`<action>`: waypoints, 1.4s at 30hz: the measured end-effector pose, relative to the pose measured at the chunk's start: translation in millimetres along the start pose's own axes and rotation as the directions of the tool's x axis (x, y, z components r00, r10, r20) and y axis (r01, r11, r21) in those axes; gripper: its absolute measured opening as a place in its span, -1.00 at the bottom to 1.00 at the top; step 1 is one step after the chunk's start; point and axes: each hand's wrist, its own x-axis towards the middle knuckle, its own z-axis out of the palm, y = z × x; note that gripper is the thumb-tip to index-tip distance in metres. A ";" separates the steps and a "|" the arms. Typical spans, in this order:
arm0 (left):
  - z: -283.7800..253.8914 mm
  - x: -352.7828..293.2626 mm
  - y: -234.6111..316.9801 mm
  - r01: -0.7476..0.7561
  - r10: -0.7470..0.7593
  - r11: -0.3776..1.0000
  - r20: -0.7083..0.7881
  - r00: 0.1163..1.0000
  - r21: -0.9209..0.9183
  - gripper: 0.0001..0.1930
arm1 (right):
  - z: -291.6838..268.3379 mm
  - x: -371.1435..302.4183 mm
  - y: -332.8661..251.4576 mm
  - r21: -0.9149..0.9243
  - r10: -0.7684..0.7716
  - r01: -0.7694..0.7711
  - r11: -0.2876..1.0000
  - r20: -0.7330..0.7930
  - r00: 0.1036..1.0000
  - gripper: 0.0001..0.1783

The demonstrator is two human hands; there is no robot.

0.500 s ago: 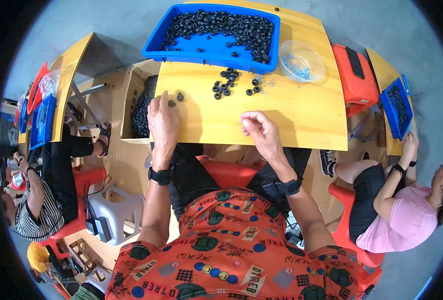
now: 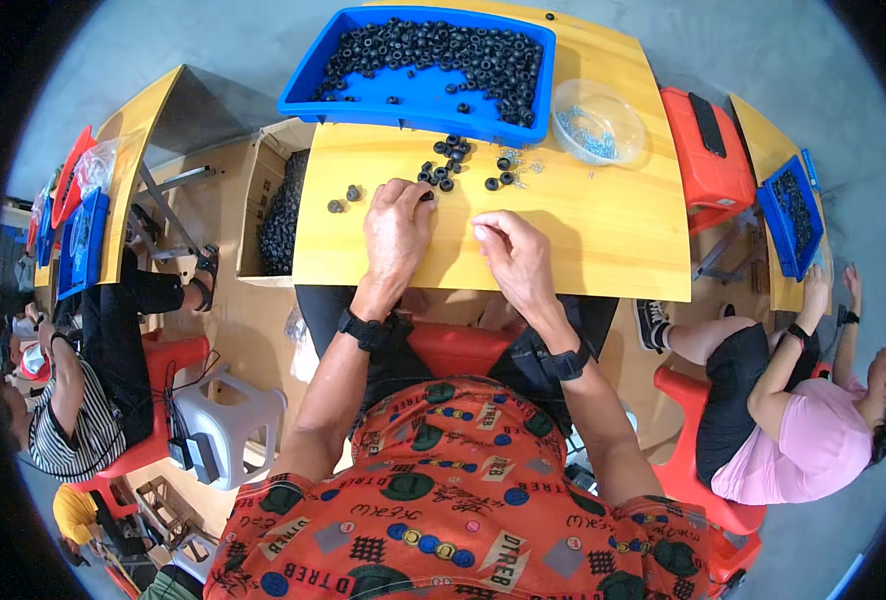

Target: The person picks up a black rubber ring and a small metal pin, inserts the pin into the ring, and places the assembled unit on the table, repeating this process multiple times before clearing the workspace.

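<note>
My left hand (image 2: pixel 397 238) is over the middle of the yellow table, its fingers closed on a round black hollow cap (image 2: pixel 427 197). Just beyond it lies a loose group of similar black caps (image 2: pixel 447 172). Two more caps (image 2: pixel 344 199) rest to the left of that hand. My right hand (image 2: pixel 517 258) hovers near the table's front edge, thumb and fingers pinched together; whatever may be between them is too small to see. Tiny silvery pieces (image 2: pixel 528 164) lie scattered beyond it, beside a few caps (image 2: pixel 500 182).
A blue tray (image 2: pixel 403 122) of black caps stands across the far side of the table (image 2: pixel 603 240). Right of it is a clear bowl (image 2: pixel 623 145) of small bluish-silver pieces. A cardboard box (image 2: pixel 253 215) of black parts stands at left. Co-workers sit on both sides.
My left hand has moved right from the two caps at the left to the group in the middle, taking a cap there. My right hand stays pinched, almost in place.
</note>
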 end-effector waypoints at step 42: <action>-9.0 -14.2 -4.7 0.010 -0.003 0.969 0.029 1.000 -0.248 -0.74 | -111.1 54.8 39.7 -0.670 -0.344 -0.018 0.742 -0.403 0.849 -0.83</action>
